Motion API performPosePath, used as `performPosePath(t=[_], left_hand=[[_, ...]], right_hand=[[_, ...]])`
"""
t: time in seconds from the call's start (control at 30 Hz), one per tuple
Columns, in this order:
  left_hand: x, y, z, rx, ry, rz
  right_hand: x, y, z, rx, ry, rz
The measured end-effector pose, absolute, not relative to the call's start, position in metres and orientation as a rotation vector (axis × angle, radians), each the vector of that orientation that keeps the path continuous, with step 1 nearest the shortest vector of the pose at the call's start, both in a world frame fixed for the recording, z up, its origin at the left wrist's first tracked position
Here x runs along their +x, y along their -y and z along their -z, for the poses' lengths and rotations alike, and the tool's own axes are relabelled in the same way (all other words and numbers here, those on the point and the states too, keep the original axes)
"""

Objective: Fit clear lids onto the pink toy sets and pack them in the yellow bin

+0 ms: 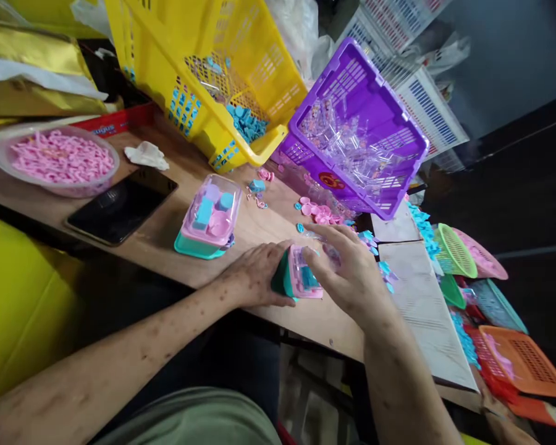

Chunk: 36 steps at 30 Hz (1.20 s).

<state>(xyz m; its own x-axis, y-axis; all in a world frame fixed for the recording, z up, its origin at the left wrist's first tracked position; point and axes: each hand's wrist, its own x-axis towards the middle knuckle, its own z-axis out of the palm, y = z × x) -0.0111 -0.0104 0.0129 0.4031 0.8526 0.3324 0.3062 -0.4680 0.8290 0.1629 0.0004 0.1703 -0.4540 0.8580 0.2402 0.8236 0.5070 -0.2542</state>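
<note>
A small toy box [297, 275] with a teal base and a pink tray stands near the table's front edge. My left hand [258, 272] is wrapped round its left side, thumb toward me. Over its right side, my right hand [352, 269] has its fingers apart and slightly curved, the fingertips at the box's top. Clear plastic shows beneath those fingers, but whether they touch it I cannot tell. To the left sits a similar box [208, 216], with blue, pink and lilac pieces under a clear cover.
Behind are a yellow basket [217, 123] with blue pieces and a purple basket [408, 145] of clear plastic parts. Loose pink pieces [322, 213] lie before them. A bowl of pink pieces [60, 157] and a phone [123, 204] lie left. Colored baskets [528, 358] stand right.
</note>
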Motion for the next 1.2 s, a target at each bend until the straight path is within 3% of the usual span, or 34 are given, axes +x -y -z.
performPosePath(t=[0.1, 0.27, 1.2], left_hand=[[-0.012, 0.011, -0.015, 1.982, -0.995, -0.996], [-0.012, 0.010, -0.018, 1.980, -1.011, -0.996], [-0.008, 0.008, -0.020, 1.988, -1.065, -0.934]], right_hand=[[0.160, 0.009, -0.157, -1.357, 2.412, 0.107], [0.164, 0.017, -0.145, -1.315, 2.381, 0.184], [0.168, 0.013, -0.155, -1.263, 2.516, 0.172]])
